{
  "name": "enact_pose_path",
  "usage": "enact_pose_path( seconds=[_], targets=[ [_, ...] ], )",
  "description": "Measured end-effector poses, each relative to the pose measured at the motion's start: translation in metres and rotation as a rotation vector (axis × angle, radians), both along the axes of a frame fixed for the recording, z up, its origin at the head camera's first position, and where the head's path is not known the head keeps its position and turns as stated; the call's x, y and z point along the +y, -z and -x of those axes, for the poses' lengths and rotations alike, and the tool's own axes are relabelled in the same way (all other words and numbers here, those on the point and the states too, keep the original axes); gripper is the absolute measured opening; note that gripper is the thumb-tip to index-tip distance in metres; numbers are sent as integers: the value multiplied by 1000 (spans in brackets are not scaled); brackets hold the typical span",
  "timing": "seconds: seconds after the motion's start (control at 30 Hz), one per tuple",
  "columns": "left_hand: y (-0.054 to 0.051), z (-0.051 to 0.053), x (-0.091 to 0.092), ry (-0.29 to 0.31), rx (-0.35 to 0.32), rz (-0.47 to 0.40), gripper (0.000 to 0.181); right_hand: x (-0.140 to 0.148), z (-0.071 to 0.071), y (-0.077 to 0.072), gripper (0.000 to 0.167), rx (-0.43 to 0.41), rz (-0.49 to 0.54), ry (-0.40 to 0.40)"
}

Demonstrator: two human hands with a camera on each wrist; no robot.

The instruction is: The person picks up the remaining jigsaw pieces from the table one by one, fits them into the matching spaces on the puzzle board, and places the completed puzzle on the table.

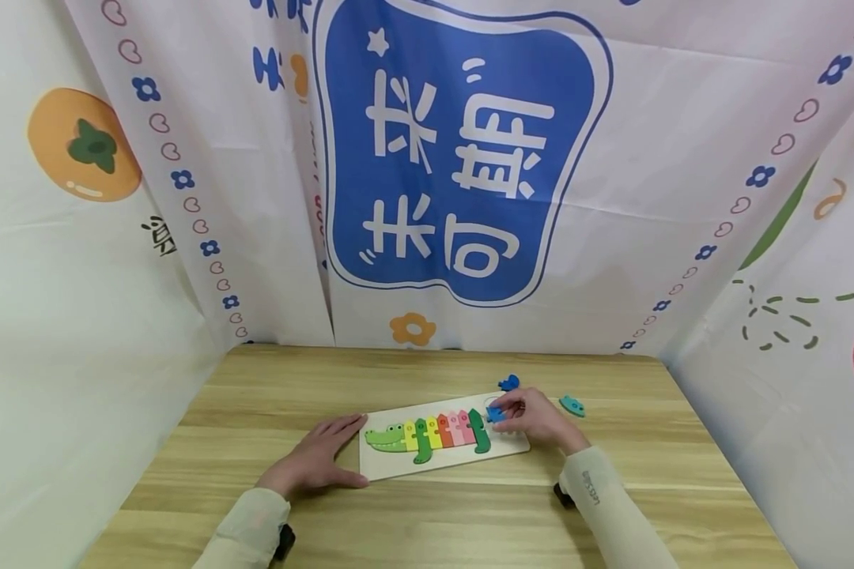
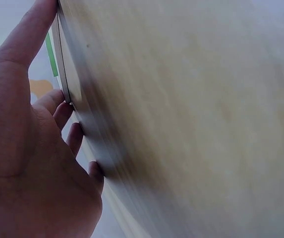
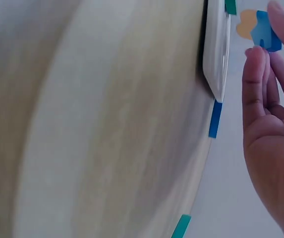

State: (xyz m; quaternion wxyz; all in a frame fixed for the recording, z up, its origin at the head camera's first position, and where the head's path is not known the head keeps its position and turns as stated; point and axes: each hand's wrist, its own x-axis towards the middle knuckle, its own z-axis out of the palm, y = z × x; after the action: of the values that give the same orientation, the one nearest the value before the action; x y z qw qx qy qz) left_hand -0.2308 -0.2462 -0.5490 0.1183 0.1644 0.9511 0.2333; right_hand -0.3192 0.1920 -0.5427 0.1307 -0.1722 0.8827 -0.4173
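Note:
A crocodile puzzle board [image 1: 398, 468] lies on the table, slightly slanted, with green, yellow, red and pink pieces set in it. My right hand [image 1: 537, 417] pinches a blue puzzle piece [image 1: 496, 414] between thumb and fingers above the board's right end. In the right wrist view that blue piece [image 3: 266, 32] is held up off the board. My left hand [image 1: 318, 454] rests at the board's left end, fingers and thumb spread, touching its edge. The left wrist view shows this hand [image 2: 37, 144] with fingertips at the board's corner.
A darker blue piece [image 1: 509, 382] lies just behind the board's right end. To the right of my right hand lies a teal piece [image 1: 572, 406]. The wooden table [image 1: 427, 521] ends at a printed cloth backdrop [image 1: 292, 308].

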Motion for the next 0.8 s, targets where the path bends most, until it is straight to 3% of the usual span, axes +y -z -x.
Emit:
enact_pose_path(
  seconds=[0.23,0.8],
  targets=[
    [1,0,0,-2,-1,-8,115,-9,-1,2,35,8,-42,-59],
    [2,0,0,-1,5,-2,114,-17,-1,6,32,-1,-78,-1]
  ],
)
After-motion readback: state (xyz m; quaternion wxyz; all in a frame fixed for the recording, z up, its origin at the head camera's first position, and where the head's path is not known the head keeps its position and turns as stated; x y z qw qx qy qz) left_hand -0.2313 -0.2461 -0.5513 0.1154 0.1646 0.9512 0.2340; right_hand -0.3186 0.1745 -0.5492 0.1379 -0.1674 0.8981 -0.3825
